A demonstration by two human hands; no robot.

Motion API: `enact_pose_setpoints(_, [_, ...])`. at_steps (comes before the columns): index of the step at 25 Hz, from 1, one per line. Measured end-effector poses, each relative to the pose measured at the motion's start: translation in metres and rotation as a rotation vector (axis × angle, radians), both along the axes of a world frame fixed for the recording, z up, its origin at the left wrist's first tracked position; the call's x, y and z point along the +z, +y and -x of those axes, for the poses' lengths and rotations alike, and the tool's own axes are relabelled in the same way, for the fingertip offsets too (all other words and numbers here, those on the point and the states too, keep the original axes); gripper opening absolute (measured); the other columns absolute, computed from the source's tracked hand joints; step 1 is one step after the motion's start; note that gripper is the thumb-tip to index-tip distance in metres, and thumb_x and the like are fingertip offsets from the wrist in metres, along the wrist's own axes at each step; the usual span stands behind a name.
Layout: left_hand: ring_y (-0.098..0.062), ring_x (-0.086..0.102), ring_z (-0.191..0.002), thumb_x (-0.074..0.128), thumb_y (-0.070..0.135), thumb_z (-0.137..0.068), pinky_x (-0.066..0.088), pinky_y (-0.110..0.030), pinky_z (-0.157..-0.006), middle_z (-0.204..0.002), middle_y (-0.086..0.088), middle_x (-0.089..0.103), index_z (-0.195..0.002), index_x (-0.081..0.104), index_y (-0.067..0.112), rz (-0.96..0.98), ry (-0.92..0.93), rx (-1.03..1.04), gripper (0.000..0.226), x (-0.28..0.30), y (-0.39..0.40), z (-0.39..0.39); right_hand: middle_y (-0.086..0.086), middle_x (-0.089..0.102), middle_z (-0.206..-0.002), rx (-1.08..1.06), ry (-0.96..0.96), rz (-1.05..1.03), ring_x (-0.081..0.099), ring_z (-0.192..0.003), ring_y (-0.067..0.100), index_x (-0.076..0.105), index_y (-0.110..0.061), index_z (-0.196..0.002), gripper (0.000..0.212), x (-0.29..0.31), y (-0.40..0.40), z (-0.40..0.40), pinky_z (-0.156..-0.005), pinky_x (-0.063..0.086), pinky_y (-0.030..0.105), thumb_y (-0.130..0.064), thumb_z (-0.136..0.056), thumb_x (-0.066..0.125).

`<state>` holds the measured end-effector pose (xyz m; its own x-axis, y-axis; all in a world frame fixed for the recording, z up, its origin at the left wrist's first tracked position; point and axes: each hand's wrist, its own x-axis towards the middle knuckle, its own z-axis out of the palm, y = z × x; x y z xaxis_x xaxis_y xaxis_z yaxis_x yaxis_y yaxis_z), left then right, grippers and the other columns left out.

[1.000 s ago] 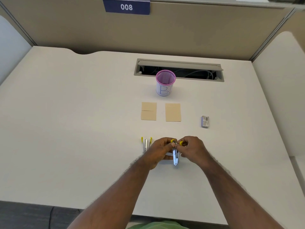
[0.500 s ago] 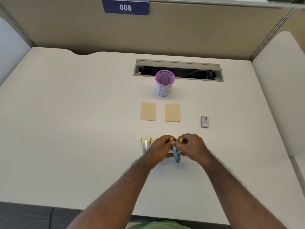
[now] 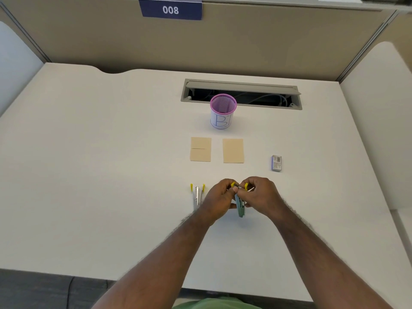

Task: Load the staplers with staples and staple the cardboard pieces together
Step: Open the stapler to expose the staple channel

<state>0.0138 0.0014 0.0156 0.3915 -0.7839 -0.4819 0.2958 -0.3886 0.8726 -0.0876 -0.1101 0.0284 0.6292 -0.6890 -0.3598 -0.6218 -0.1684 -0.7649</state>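
White tabletop (image 3: pixel 111 175) is carrying the work at lower centre of frame: left hand (image 3: pixel 219 198) and right hand (image 3: pixel 259 195) are both gripping the green stapler (image 3: pixel 240 207), its long axis running toward the viewer. Second stapler (image 3: pixel 197 195) is lying just left of the left hand; cardboard pieces (image 3: pixel 233 150) are lying above, staple box (image 3: pixel 276 163) upper right, nearer the right hand.

Purple mesh cup (image 3: pixel 223 111) with blue lettering, tan cards (image 3: pixel 233 150), green stapler (image 3: pixel 240 206) with yellow tips, cream tabletop (image 3: pixel 100 163), navy sign (image 3: pixel 170 10)
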Motion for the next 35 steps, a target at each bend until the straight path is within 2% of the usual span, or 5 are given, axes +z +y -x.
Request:
enact_pose_setpoints(8, [-0.017,0.063,-0.087,0.04,0.012,-0.103,0.06,-0.042,-0.084,-0.093,-0.006,0.058,-0.102,0.056,0.006,0.008,-0.015,0.062,0.017,0.002,0.002,-0.001,0.019,0.067,-0.085,-0.061,-0.02,-0.091,0.07,-0.078,0.032,0.068,-0.012,-0.077,0.01,0.003,0.003,-0.006,-0.056,0.063,0.036,-0.021,-0.077,0.074])
enact_pose_setpoints(17, [-0.017,0.06,-0.1,0.047,0.012,-0.101,0.058,-0.037,-0.087,-0.102,-0.006,0.058,-0.103,0.056,0.012,0.105,0.122,0.309,0.009,0.006,0.009,-0.01,0.009,0.065,-0.085,-0.243,-0.308,-0.284,0.067,-0.074,0.014,0.068,-0.021,-0.09,0.012,0.002,-0.004,-0.002,-0.061,0.059,0.029,-0.01,-0.087,0.066])
enact_pose_setpoints(22, [-0.024,0.059,-0.094,0.037,-0.001,-0.097,0.057,-0.043,-0.088,-0.089,-0.007,0.057,-0.089,0.052,0.01,0.205,0.389,0.453,0.021,0.005,0.019,-0.012,-0.003,0.075,-0.101,-0.259,-0.347,-0.369,0.068,-0.097,0.012,0.064,-0.028,-0.112,0.019,0.005,-0.013,0.005,-0.067,0.057,0.027,-0.022,-0.094,0.062])
enact_pose_setpoints(29, [-0.03,0.069,-0.083,0.029,-0.015,-0.082,0.061,-0.039,-0.078,-0.091,-0.013,0.06,-0.076,0.061,0.0,0.202,0.62,0.534,0.036,0.004,0.036,0.0,0.005,0.076,-0.108,-0.304,-0.448,-0.499,0.067,-0.083,0.016,0.054,-0.015,-0.125,0.027,0.01,-0.021,0.003,-0.068,0.058,0.029,-0.014,-0.098,0.057])
enact_pose_setpoints(35, [-0.035,0.065,-0.114,0.023,-0.014,-0.079,0.057,-0.036,-0.088,-0.126,-0.019,0.065,-0.123,0.059,-0.005,0.181,0.68,0.265,0.058,0.005,0.046,0.005,0.002,0.075,-0.112,-0.218,-0.537,-0.629,0.071,-0.088,0.019,0.056,-0.022,-0.125,0.033,0.013,-0.027,0.004,-0.074,0.06,0.032,-0.02,-0.093,0.061])
